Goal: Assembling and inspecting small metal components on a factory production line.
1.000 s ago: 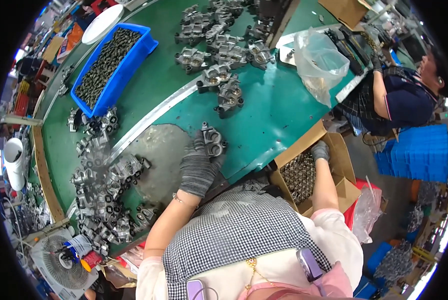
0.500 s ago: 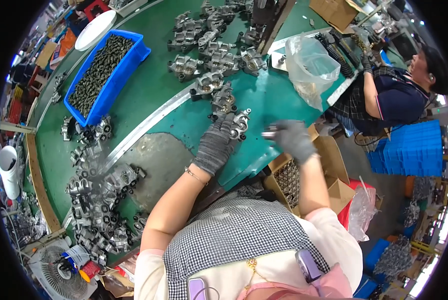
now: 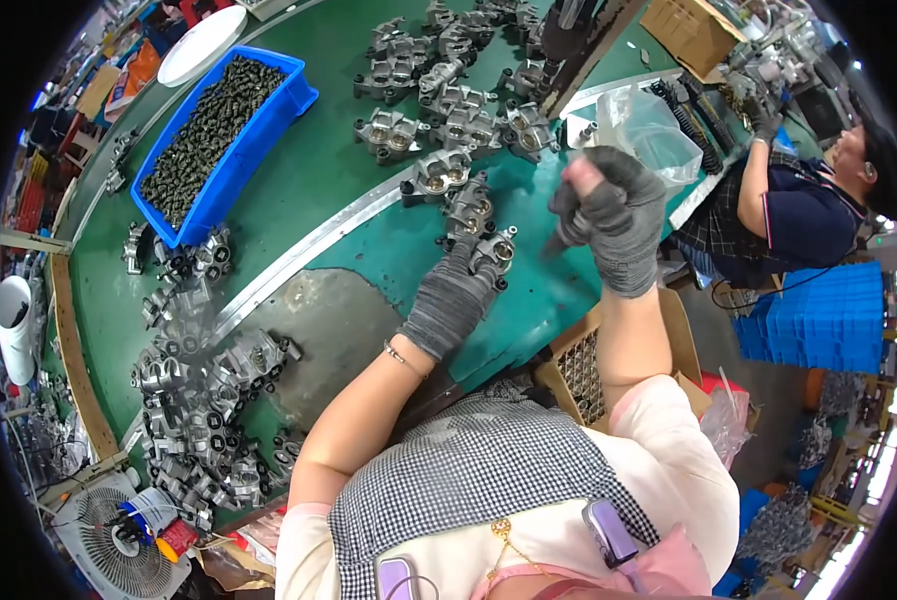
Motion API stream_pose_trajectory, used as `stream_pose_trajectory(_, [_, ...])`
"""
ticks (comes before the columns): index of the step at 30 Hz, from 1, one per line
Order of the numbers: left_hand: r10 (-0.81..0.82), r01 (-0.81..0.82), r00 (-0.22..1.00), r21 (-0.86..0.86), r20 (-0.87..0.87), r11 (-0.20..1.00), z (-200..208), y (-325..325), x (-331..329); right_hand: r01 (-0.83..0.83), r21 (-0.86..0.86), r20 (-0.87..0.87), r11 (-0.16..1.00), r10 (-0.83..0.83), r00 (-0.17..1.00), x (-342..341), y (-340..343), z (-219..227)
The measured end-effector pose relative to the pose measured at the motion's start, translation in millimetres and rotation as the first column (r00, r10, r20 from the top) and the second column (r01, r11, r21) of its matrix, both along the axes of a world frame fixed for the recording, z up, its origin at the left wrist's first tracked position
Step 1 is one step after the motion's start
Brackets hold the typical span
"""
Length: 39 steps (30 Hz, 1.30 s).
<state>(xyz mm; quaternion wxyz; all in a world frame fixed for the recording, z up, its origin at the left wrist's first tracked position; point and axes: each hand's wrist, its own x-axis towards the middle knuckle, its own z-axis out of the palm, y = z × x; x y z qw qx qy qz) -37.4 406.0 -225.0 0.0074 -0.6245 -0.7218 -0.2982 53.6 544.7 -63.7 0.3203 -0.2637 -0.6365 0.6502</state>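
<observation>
My left hand point(image 3: 451, 308), in a grey knit glove, is closed on a grey metal brake caliper point(image 3: 499, 254) on the green table. Another caliper point(image 3: 468, 209) lies just beyond it, in a line leading to more calipers point(image 3: 466, 116) at the back. My right hand point(image 3: 621, 222), in the same kind of glove with a bare thumb tip, is raised over the table's right part. Its fingers are curled; what they hold, if anything, is hidden. Below my right forearm, a cardboard box point(image 3: 677, 312) contains many small round metal cups point(image 3: 581, 378).
A blue bin point(image 3: 305, 98) of small dark parts stands back left. More calipers point(image 3: 204, 430) are heaped at left. A metal strip point(image 3: 309, 255) crosses the table. A dark post point(image 3: 594, 50) and a plastic bag point(image 3: 654, 135) stand back right, near a co-worker point(image 3: 804, 195).
My right hand has risen away from beside the cardboard box, turning with fingers curled; the shiny metal piece seen in it earlier is out of sight. My left hand stays on the caliper.
</observation>
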Motion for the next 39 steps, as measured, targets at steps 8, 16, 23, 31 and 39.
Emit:
stream_pose_trajectory(8, [0.024,-0.019,0.998,-0.082,0.064,0.996,0,3,0,-0.072,0.233,-0.089,0.970,0.095,0.991,-22,5,-51])
stream_pose_trajectory(16, [0.036,-0.032,0.998,-0.072,0.058,0.997,-6,-2,4,-0.100,0.158,0.070,0.982,0.089,0.994,-33,3,-73])
stream_pose_trajectory(23, [0.048,-0.085,0.935,0.090,0.350,0.992,-2,0,-7,-0.047,0.341,-0.141,0.939,0.101,0.985,-28,-22,-76])
stream_pose_trajectory(31, [0.113,-0.107,0.931,-0.036,0.347,0.994,-20,25,-8,0.142,0.042,-0.403,0.989,-0.113,0.908,-6,-12,-46])
stream_pose_trajectory(39, [0.277,-0.349,0.748,0.003,0.603,0.937,9,-13,-175,0.410,0.239,-0.306,0.880,-0.332,0.892,165,52,-57])
